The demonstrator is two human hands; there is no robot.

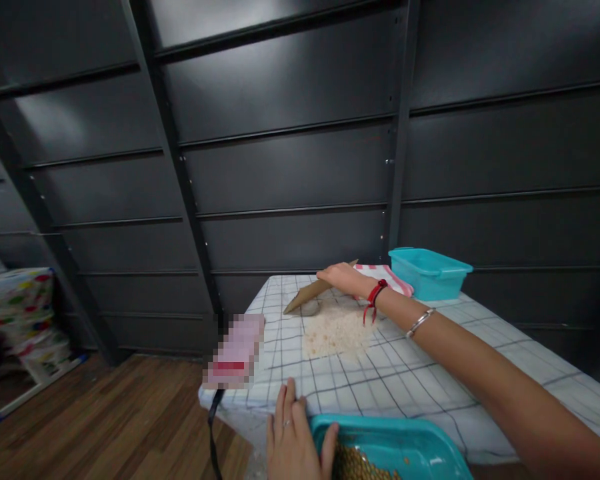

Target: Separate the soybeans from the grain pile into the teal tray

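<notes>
My right hand (343, 277) reaches across the table and grips the top edge of a brown cardboard piece (307, 297) that stands tilted on the checked tablecloth (405, 373). A pile of pale rice (336, 331) lies spread just in front of the cardboard. A small grey lump (309, 308) sits at the cardboard's foot. My left hand (293, 440) rests at the near table edge, fingers on the cloth and thumb hooked over the rim of a teal tray (430, 443) that holds brown grains (357, 465).
A teal plastic box (429, 272) stands at the far right of the table, beside a red-and-white striped cloth (387, 277). A blurred pink object (235, 351) with a black strap hangs at the table's left edge. Dark metal shelving fills the background. Wooden floor lies to the left.
</notes>
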